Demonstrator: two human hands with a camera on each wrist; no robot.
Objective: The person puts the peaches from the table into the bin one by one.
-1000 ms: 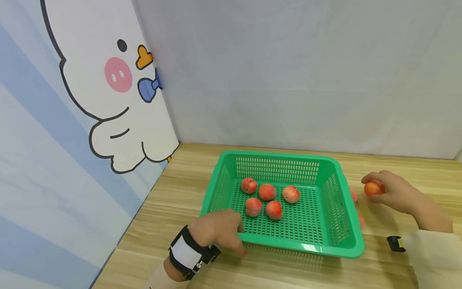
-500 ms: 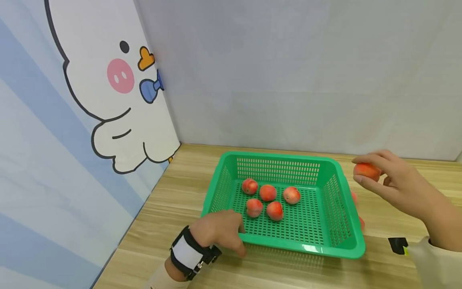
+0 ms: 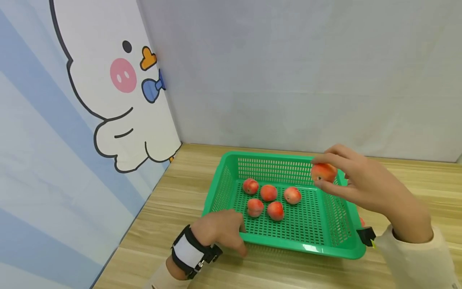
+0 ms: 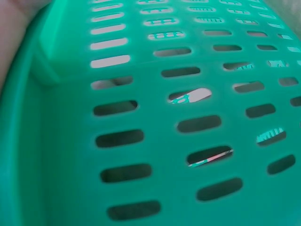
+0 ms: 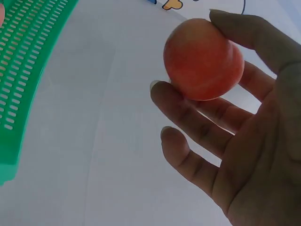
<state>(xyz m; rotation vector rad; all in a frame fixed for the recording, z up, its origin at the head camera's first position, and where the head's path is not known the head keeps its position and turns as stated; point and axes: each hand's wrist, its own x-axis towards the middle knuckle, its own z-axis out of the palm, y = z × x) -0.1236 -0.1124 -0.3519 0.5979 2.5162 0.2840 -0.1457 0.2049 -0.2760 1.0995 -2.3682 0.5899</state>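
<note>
My right hand (image 3: 364, 180) holds a red-orange peach (image 3: 323, 172) above the back right of a green plastic basket (image 3: 288, 245). In the right wrist view, thumb and fingers pinch this peach (image 5: 200, 61), while the little finger stays off it. Several similar peaches (image 3: 268, 193) lie on the basket floor, mostly in its left half. My left hand (image 3: 221, 229) grips the basket's front left rim, fingers over the edge and thumb outside. The left wrist view is mostly filled by the slotted basket wall (image 4: 155, 136), with a bit of the hand at its upper left corner.
Beyond the basket's right wall, part of another peach (image 3: 362, 222) shows on the wood-grain table (image 3: 173, 192). A pale curtain (image 3: 288, 80) stands behind the table. A cartoon-printed cloth (image 3: 90, 160) hangs along the left side.
My right hand has lifted the peach from beside the basket's right side and carried it left over the basket. My left hand stays on the rim.
</note>
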